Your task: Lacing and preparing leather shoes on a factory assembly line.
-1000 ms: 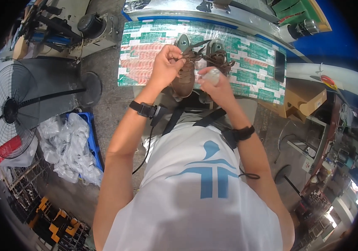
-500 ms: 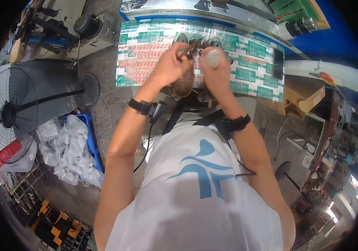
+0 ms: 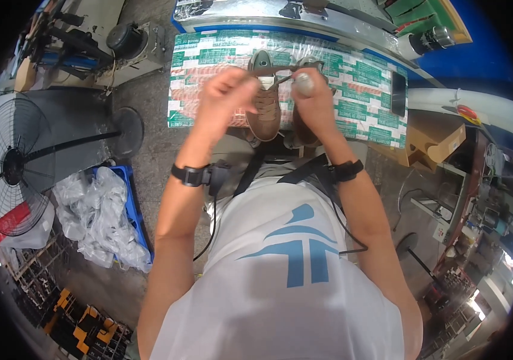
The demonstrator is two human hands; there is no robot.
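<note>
Out at nine o'clock we see a standing fan [image 3: 13,165], and just below it, around half past eight, clear plastic bags [image 3: 97,213] heaped in a blue crate [image 3: 136,207]. Up near half past eleven, here's our left hand [image 3: 223,96], blurred, fingers curled; a brown lace [image 3: 279,70] runs up to it, but we can't tell whether it's pinched. The brown shoe [image 3: 262,123] sits at twelve o'clock on the patterned board [image 3: 364,108], toe toward us, and lies at four o'clock from that hand, just beside it. Near one o'clock, our right hand [image 3: 316,105] is closed around a pale rounded thing [image 3: 305,85]; from here that shoe is at nine o'clock, and the second shoe [image 3: 301,129] sits partly hidden beneath. Over at two o'clock we spot a dark phone [image 3: 398,95].
</note>
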